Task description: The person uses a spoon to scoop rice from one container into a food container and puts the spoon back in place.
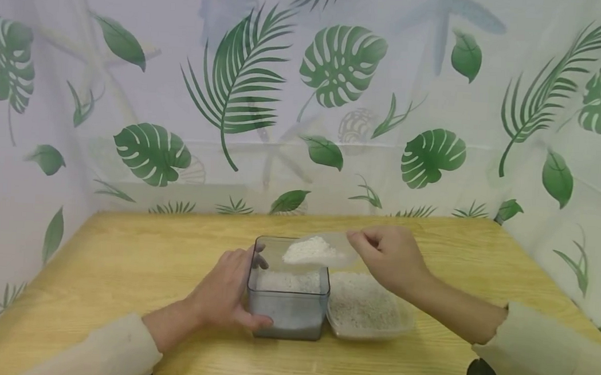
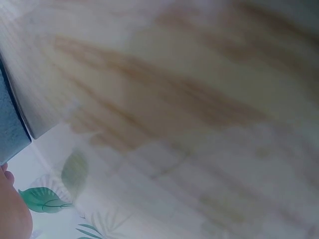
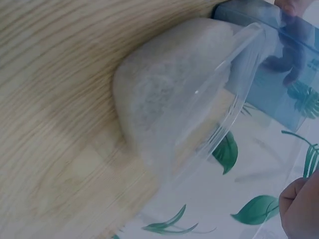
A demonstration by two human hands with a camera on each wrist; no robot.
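Rice [image 1: 311,250] heaped in a clear scoop [image 1: 327,252], pinched by the right hand [image 1: 389,259] above the grey square tub [image 1: 286,313] that the left hand [image 1: 227,289] clasps, beside the shallow tray [image 1: 369,323], could spill onto the table [image 1: 120,257] if tipped off-centre.

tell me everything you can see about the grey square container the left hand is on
The grey square container is a see-through, smoky-tinted plastic tub with rounded corners and an open top, upright on the wooden table. White grains fill its lower part. The left hand grips its left side. A clear scoop heaped with grains hangs over its mouth, and a clear tray sits against its right side.
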